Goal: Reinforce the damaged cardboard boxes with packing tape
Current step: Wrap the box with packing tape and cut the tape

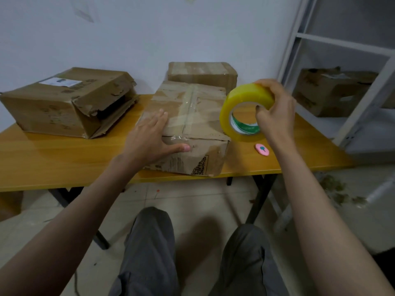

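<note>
Spanning most of the view, the wooden table (64,159) runs out of frame at the left; a shelf unit (350,86) at the right holds a box blurred beyond detail. On the table, the torn box (64,103) at the left carries a white label too small to read, and a rear box (203,73) sits half hidden behind the middle box (192,116), whose front print is illegible. The left hand (149,135) lies flat on that box, fingers straight. Just right of it, the right hand (275,112) grips the yellow tape roll (243,107) raised off the table, thumb in its core; green core lettering is unreadable. A pink cutter (262,149) lies below.
</note>
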Demonstrator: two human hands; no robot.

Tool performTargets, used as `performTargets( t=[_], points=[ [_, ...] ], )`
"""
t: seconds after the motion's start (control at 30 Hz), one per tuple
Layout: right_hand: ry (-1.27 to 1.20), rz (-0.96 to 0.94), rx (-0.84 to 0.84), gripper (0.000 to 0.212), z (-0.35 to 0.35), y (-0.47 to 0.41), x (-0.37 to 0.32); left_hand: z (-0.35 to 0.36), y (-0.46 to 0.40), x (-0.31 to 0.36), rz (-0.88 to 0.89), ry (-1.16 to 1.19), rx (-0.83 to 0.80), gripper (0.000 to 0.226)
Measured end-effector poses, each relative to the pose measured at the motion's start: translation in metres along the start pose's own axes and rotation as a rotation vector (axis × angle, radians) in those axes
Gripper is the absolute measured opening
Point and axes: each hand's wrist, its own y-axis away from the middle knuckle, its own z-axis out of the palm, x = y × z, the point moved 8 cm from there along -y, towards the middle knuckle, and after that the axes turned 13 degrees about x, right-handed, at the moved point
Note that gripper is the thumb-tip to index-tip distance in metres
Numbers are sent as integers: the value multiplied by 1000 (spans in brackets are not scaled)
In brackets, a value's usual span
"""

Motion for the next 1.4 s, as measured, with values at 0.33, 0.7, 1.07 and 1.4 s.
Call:
performTargets(
  t=[0.33, 0.7, 1.07, 1.4],
  points=[
    [107, -57, -33, 61, -12, 10, 29, 8, -3, -5, 21, -8, 29, 131],
    [-190, 469, 36, 56, 6, 78, 96, 4, -5, -6, 15, 52, 7, 114],
    [-727, 1219, 328, 53, 42, 148, 123, 31, 11, -84, -804, 932, -123, 57],
    [-1087, 1181, 147, 39, 76, 120, 62, 32, 22, -90, -898, 1226, -96, 31]
  ],
)
